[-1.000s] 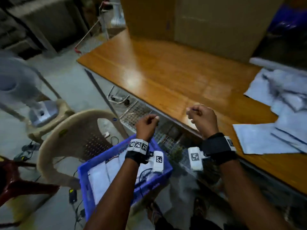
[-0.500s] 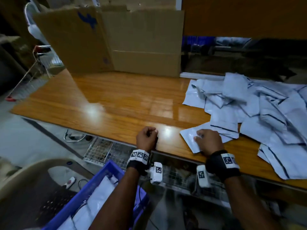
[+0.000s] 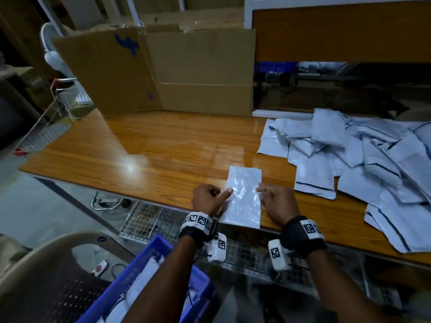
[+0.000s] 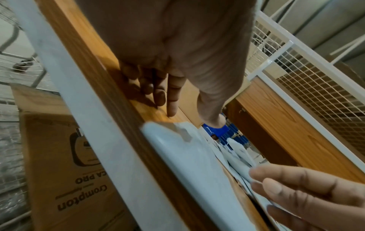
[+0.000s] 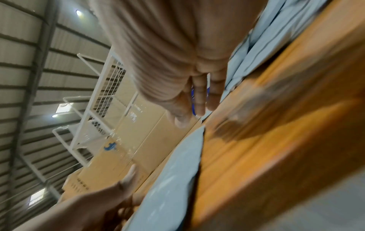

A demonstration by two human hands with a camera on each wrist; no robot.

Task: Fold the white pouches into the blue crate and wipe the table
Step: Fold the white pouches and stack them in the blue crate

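Observation:
One white pouch (image 3: pixel 243 197) lies flat and lengthwise at the near edge of the wooden table (image 3: pixel 163 148), its near end slightly over the edge. My left hand (image 3: pixel 210 197) touches its left edge with one outstretched finger, the others resting on the wood. My right hand (image 3: pixel 275 199) has its fingertips at the pouch's right edge, fingers fairly straight in the right wrist view (image 5: pixel 193 112). A loose pile of white pouches (image 3: pixel 361 159) covers the table's right side. The blue crate (image 3: pixel 149 271), holding folded pouches, sits low at my left.
Opened cardboard boxes (image 3: pixel 163 71) stand along the table's far edge. A beige plastic chair (image 3: pixel 46 264) is beside the crate. A wire mesh shelf (image 3: pixel 149 220) runs under the table edge. A wooden panel (image 3: pixel 338 31) rises behind the pile.
The view swung from the crate up to the table. My right hand drew one pouch out of the pile to the near edge, and both hands went from fists to fingers on the pouch.

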